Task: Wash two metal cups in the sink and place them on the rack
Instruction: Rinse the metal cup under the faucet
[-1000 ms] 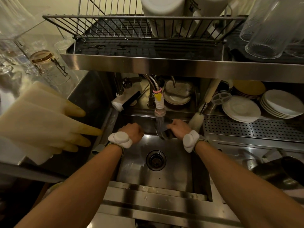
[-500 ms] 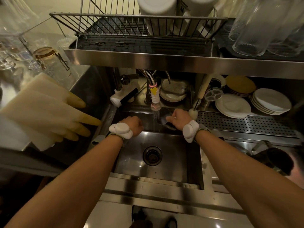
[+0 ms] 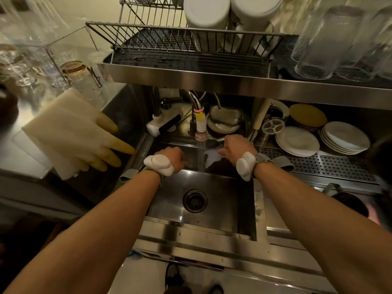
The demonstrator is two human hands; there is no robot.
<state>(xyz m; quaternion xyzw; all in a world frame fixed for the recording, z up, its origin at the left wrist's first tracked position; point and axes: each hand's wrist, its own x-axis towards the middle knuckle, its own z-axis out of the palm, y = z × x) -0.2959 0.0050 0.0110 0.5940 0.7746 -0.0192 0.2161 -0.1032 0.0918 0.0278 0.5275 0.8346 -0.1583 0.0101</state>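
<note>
Two bare forearms are reaching in from the near edge, each wearing one of the white wrist bands (image 3: pixel 159 166), over the steel sink (image 3: pixel 224 211), where the round drain (image 3: pixel 194 200) is sitting in the basin floor between them. At the basin's far wall the left hand (image 3: pixel 172 159) is hovering with its fingers curled under; the knuckles are hiding the palm, so I cannot tell whether it is grasping anything. Just to its right a thin stream of water (image 3: pixel 200 155) is falling from the tap nozzle (image 3: pixel 201 129). The right hand (image 3: pixel 235 146) is grasping the metal cup (image 3: pixel 212 157), a pale, blurred shape tilted right beside the stream, low in the sink. To the left, a pair of rubber gloves (image 3: pixel 74 134) is lying on the bench (image 3: pixel 23 111) with the yellowed fingertips hanging over the sink's edge. To the right, stacks of white plates (image 3: pixel 297 142) are resting beyond a perforated drainboard (image 3: pixel 331 167). Farther up, a steel shelf (image 3: pixel 212 78) is carrying the wire rack (image 3: pixel 159 37), which is holding white containers (image 3: pixel 206 13), with upturned ribbed glasses (image 3: pixel 324 43) standing beside it.
</note>
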